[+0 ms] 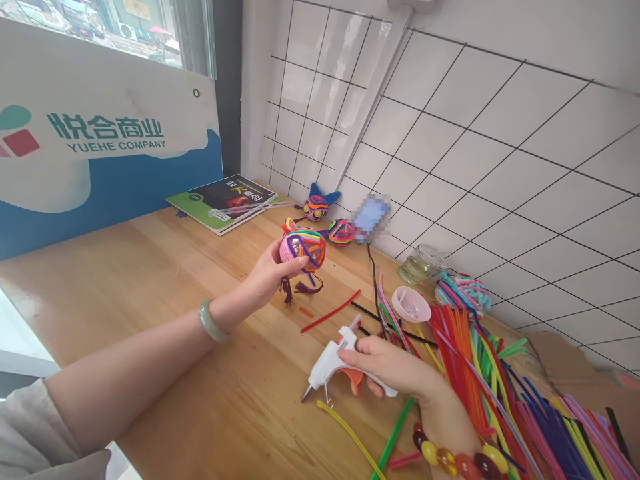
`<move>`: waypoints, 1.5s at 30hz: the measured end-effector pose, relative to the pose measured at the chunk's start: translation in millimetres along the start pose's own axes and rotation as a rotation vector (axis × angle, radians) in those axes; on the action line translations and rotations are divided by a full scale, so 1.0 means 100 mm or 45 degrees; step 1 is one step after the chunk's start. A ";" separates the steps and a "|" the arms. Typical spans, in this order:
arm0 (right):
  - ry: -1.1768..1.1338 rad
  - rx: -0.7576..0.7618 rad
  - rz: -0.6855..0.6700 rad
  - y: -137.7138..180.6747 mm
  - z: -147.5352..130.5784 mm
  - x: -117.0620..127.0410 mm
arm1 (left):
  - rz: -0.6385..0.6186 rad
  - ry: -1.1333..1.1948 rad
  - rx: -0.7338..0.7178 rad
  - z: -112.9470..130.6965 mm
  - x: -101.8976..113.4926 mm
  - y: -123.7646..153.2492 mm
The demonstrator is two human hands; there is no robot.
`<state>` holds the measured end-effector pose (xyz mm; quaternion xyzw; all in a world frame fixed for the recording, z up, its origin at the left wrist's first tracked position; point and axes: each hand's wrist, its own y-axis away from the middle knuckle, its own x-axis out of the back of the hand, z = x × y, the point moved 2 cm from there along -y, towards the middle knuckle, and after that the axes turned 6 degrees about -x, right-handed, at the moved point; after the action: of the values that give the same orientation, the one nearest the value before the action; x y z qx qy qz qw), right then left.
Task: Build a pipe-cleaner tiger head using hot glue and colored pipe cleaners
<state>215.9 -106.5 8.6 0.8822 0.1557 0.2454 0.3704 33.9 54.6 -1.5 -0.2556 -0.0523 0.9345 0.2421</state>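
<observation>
Nearest, a yellow fuzzy strip point(345, 428) is seen lying on the table point(200, 413), just below the nozzle side of a white glue gun point(326, 363). The glue gun is gripped at its handle by the right hand point(393, 363), with the fingers closed around it. Its nozzle is aimed down and to the left, back toward the person, so that the ball point(318, 248) is placed beyond the gun, slightly left of its body, and off the line of its long axis. The ball is clamped between the thumb and fingers of the left hand point(265, 277), well apart from the nozzle. Between the two hands, a red strip point(330, 312) is laid slantwise.

Farther off, a pink bowl point(424, 312) and, behind the ball, two wrapped balls are seen by the wall.

The ball's near-left side is covered by the left hand. Whether the orange trigger point(356, 380) is pressed cannot be told, nor whether the table is touched by the nozzle. The phone point(371, 219) is blurred out, and the lower right strips are cut off by the frame.
</observation>
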 end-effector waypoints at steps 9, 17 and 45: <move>0.543 0.103 0.619 0.01 0.04 0.12 | -0.032 0.000 -0.024 0.02 -0.01 0.01; 0.635 0.181 0.926 -0.15 0.13 0.31 | -0.185 0.010 0.076 0.03 -0.17 0.13; 0.761 1.082 1.624 0.44 -0.58 -0.19 | -0.493 -0.128 0.120 -0.06 -0.34 0.35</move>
<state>172.6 -111.2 69.5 0.7636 -0.2038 0.5535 -0.2627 48.1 7.1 0.8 -0.1824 -0.0686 0.8835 0.4259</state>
